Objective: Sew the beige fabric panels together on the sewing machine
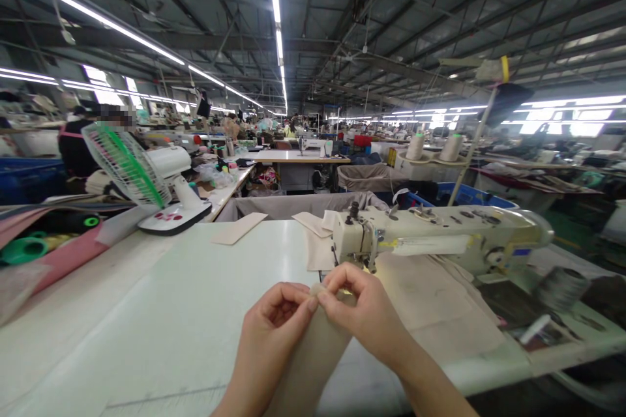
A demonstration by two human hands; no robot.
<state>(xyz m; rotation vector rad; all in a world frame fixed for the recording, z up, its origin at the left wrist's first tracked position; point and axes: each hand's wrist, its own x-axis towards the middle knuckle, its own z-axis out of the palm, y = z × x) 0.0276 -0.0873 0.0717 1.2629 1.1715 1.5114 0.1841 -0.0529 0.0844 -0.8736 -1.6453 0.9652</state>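
Note:
A beige piece of fabric (317,358) hangs down between my two hands in front of the sewing machine. Thumb and fingers of my left hand (276,326) pinch its upper edge. Close beside them, my right hand (364,309) pinches the same edge, where the cloth looks folded over. Just behind my right hand stands the cream sewing machine (435,234), its needle area partly hidden by my fingers. More beige fabric (440,306) lies spread on the table to the right of my right hand.
Flat beige pieces (242,228) lie at the table's (220,293) far edge. A white fan (176,208) with green blades stands on the left. Thread cones (415,146) sit behind the machine, a grey spool (562,287) on the right. A person in dark clothing (73,146) is at far left.

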